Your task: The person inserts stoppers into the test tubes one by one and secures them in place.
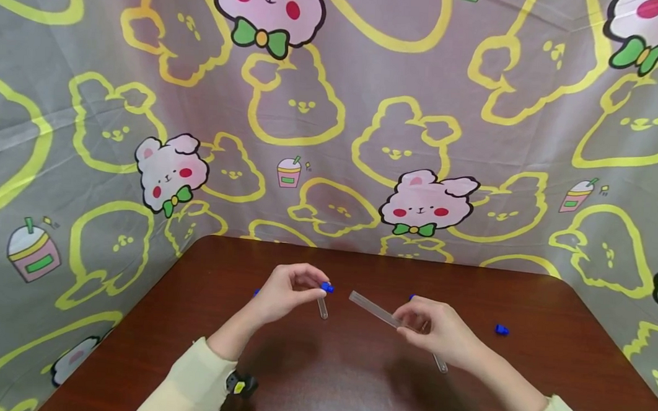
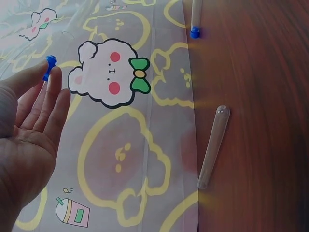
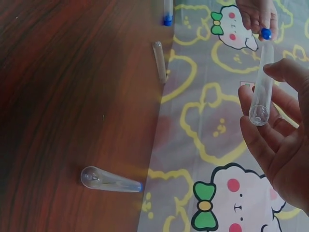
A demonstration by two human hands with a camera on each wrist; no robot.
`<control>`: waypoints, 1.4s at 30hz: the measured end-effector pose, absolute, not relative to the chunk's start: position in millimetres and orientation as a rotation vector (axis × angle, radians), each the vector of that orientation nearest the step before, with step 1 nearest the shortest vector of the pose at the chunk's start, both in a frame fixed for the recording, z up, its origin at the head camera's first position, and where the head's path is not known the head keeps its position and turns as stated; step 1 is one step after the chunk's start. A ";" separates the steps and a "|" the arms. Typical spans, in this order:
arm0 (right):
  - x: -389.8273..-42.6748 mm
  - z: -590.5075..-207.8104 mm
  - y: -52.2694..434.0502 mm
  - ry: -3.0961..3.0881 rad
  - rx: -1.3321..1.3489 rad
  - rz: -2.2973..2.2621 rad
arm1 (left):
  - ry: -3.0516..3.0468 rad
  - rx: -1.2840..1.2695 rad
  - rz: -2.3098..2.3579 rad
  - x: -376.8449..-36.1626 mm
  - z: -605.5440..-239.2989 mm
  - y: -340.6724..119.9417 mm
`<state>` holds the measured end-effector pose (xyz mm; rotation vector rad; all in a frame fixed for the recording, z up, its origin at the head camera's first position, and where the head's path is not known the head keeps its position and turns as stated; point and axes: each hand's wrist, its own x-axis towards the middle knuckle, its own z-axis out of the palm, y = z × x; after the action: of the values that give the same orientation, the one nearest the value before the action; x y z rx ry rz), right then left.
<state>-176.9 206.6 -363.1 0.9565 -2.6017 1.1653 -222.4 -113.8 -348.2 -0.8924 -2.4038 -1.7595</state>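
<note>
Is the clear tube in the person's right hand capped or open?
Open. The clear tube in the right hand shows a bare open mouth; a blue cap is pinched in the left hand.

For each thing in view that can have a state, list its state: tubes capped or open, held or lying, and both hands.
Left hand: pinches a blue cap.
Right hand: grips an uncapped clear plastic tube.
Loose blue cap: lying on the brown wooden table.
Clear tube: uncapped, lying on the table.
Blue-capped clear tube: capped, lying.
</note>
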 end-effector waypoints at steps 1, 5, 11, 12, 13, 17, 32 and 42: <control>-176.9 -363.7 206.3 -2.596 0.965 1.158 | -2.400 -0.898 -1.758 -222.3 -348.2 -113.2; -176.9 -365.4 204.5 -2.560 1.007 1.126 | -2.401 -0.926 -1.733 -221.6 -347.6 -110.8; -176.8 -364.9 202.1 -2.541 1.018 1.117 | -2.407 -0.943 -1.760 -221.0 -347.9 -106.3; -176.5 -364.7 201.9 -2.552 1.008 1.117 | -2.411 -0.943 -1.773 -220.7 -348.1 -105.5; -176.2 -364.5 201.8 -2.563 0.995 1.118 | -2.412 -0.946 -1.793 -220.3 -348.1 -104.8; -174.7 -364.1 201.5 -2.606 0.960 1.132 | -2.431 -0.940 -1.828 -220.0 -350.1 -102.5; -171.9 -361.3 198.9 -2.592 0.869 1.383 | -2.431 -0.953 -1.825 -219.9 -356.1 -101.1; -170.7 -361.7 197.5 -2.608 0.841 1.447 | -2.439 -0.957 -1.844 -218.7 -359.3 -101.5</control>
<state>-170.7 197.5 -361.7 0.8407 -2.6080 1.4472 -218.7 -101.5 -359.3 -0.9567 -2.4388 -1.8440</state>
